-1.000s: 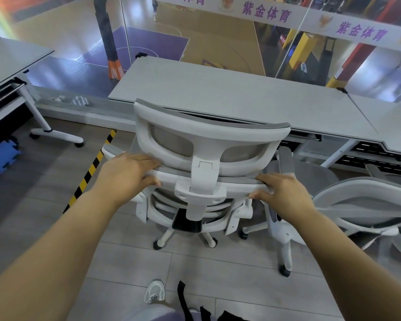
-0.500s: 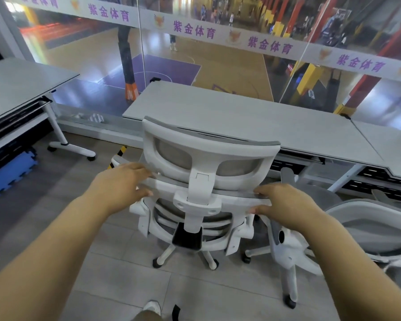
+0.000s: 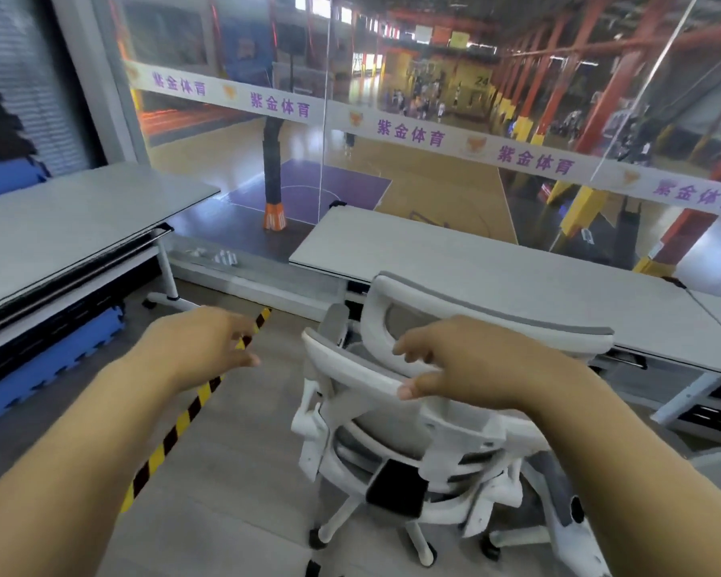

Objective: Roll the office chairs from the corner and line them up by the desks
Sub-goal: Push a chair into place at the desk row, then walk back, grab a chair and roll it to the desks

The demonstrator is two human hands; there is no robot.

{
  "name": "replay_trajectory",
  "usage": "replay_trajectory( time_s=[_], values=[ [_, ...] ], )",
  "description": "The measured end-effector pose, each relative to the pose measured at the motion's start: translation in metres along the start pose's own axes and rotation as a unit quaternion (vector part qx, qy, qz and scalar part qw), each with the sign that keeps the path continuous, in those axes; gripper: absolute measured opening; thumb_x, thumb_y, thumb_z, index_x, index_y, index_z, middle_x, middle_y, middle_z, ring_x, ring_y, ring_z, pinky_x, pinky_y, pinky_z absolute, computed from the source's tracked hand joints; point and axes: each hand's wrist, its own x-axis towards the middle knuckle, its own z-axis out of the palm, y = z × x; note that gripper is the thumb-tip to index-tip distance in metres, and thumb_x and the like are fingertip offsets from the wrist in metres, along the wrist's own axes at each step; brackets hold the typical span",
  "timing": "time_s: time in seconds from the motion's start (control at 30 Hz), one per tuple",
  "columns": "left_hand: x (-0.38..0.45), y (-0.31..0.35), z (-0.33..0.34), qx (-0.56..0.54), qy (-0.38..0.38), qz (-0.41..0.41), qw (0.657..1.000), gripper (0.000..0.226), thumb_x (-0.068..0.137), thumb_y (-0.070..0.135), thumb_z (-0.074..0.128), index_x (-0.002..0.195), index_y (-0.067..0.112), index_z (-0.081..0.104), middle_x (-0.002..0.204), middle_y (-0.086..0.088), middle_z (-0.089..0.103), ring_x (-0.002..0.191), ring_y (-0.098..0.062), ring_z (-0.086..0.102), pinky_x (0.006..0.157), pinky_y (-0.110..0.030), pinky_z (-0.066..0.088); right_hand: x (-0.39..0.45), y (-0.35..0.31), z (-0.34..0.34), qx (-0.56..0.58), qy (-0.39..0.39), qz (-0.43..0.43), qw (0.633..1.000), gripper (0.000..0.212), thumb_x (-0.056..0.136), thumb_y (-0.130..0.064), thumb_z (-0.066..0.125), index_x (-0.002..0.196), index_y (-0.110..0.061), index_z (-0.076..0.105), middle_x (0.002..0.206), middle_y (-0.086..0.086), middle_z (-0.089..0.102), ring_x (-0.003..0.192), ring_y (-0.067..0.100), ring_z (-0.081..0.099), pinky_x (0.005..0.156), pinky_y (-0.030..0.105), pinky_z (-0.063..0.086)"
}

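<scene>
A glass wall [image 3: 392, 97] is filling the upper frame, a white band of purple characters [image 3: 408, 133] running across it, and a basketball court [image 3: 309, 189] is showing beyond. Pale grey floor tiles [image 3: 234, 472] are spreading across the bottom, a yellow-and-black striped tape [image 3: 184, 418] crossing them diagonally. Blue foam mats [image 3: 38, 368] are lying at lower left, window blinds [image 3: 38, 97] hanging at upper left

Right hand [image 3: 471, 368] gripping white office chair [image 3: 417, 414] backrest beside grey desk [image 3: 496, 264], left hand [image 3: 200, 343] free, fingers loose
</scene>
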Motion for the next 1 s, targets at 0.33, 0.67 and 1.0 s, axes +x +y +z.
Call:
replay_trajectory(
  time_s=[0.33,0.67,1.0],
  values=[
    [-0.079,-0.196,-0.032,0.031,-0.004,-0.186,0.982,0.041,0.083,0.058,0.053,0.118,0.037,0.051,0.122,0.011,0.055,0.108,-0.013,0.053,0.085,-0.036,0.049,0.18,-0.161,0.005,-0.068,-0.019,-0.158,0.985,0.046,0.082,-0.055,0.058,0.121,-0.031,0.051,0.119,-0.007,0.06,0.11,0.018,0.055,0.088,0.04,0.048],
    [-0.213,-0.317,-0.033,-0.005,0.027,-0.429,0.903,0.036,0.079,0.056,0.058,0.111,0.039,0.056,0.115,0.01,0.06,0.103,-0.014,0.057,0.085,-0.032,0.049,0.309,-0.343,0.028,-0.13,-0.087,-0.35,0.924,0.051,0.086,-0.054,0.054,0.13,-0.03,0.045,0.126,-0.003,0.055,0.109,0.019,0.053,0.089,0.037,0.046],
    [-0.316,-0.391,-0.023,-0.031,0.037,-0.654,0.755,0.045,0.082,0.058,0.056,0.122,0.039,0.049,0.122,0.012,0.057,0.112,-0.014,0.053,0.087,-0.029,0.046,0.405,-0.553,0.058,-0.22,-0.099,-0.548,0.801,0.051,0.083,-0.051,0.059,0.128,-0.029,0.048,0.128,-0.001,0.054,0.114,0.021,0.051,0.082,0.031,0.041]
  ],
)
